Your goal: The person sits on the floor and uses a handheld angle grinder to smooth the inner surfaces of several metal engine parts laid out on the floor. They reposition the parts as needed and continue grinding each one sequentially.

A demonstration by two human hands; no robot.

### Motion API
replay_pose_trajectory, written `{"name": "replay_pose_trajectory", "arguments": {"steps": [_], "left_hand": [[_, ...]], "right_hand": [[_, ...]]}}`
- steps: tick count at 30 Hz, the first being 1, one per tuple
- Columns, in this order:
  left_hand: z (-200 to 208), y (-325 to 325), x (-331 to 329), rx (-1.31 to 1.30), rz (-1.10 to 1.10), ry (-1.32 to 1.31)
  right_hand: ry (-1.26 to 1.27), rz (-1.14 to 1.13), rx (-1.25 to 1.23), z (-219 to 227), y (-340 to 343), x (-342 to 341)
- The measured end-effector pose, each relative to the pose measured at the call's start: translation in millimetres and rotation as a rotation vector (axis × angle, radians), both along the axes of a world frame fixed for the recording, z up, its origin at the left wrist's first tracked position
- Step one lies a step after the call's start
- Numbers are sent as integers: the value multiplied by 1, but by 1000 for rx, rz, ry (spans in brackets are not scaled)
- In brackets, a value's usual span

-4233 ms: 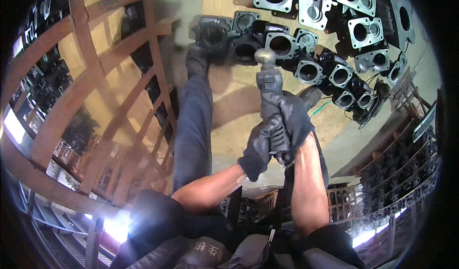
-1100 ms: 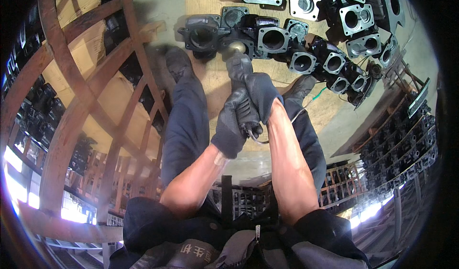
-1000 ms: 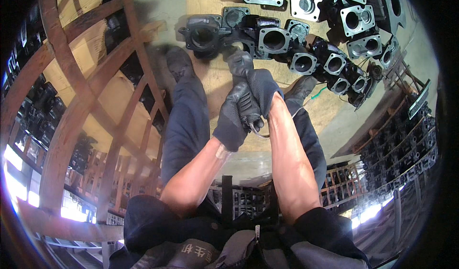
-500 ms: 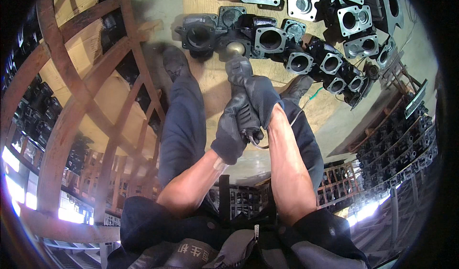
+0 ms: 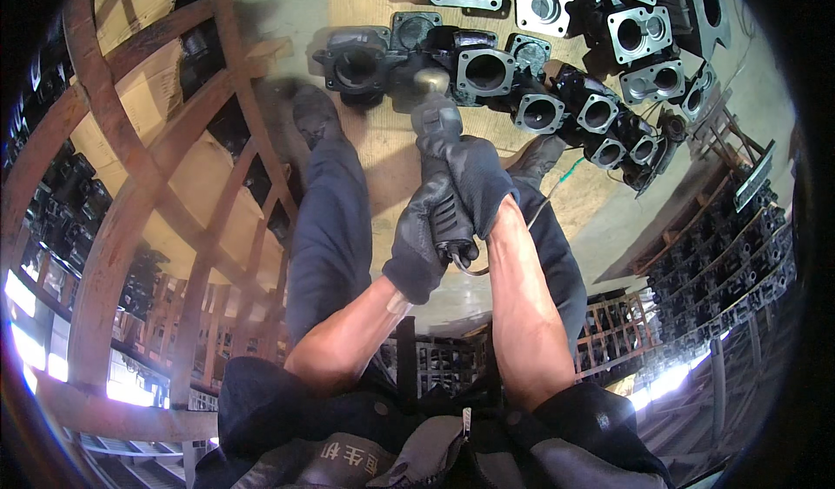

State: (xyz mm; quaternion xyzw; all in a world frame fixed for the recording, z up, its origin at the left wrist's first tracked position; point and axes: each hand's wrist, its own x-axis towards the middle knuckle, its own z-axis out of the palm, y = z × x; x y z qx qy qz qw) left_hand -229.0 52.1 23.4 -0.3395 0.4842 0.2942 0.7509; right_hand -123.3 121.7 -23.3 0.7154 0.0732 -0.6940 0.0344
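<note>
Both my hands wear dark gloves and are closed round a black angle grinder (image 5: 451, 218) with a cord at its rear end. My left hand (image 5: 412, 244) wraps the rear of its body. My right hand (image 5: 477, 174) grips farther forward, close to the grinder's head. A tan, rounded disc (image 5: 431, 79) shows at the far tip, blurred at its edge. It lies at a dark metal casting (image 5: 405, 79); whether the two touch I cannot tell. Left of it sits a black flanged casting (image 5: 355, 69), and to its right stands one with a square machined flange (image 5: 485, 73).
Several more castings with bright flanges (image 5: 639, 34) crowd the far right. A wooden board (image 5: 387, 154) lies under the work, between my shoes. Rusty barred racks (image 5: 143, 172) rise on the left. A thin green-and-grey cord (image 5: 570, 171) crosses by my right leg.
The grinder's head has drawn slightly back toward me and its disc sits a little right against the castings. The whole scene has shifted slightly left. Both grips are unchanged.
</note>
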Motion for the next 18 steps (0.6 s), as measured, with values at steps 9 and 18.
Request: {"name": "replay_pose_trajectory", "arguments": {"steps": [9, 18], "left_hand": [[6, -12, 1, -56, 24, 49], [-38, 1, 12, -29, 52, 77]], "right_hand": [[139, 161, 281, -6, -31, 0], [76, 425, 188, -33, -6, 6]]}}
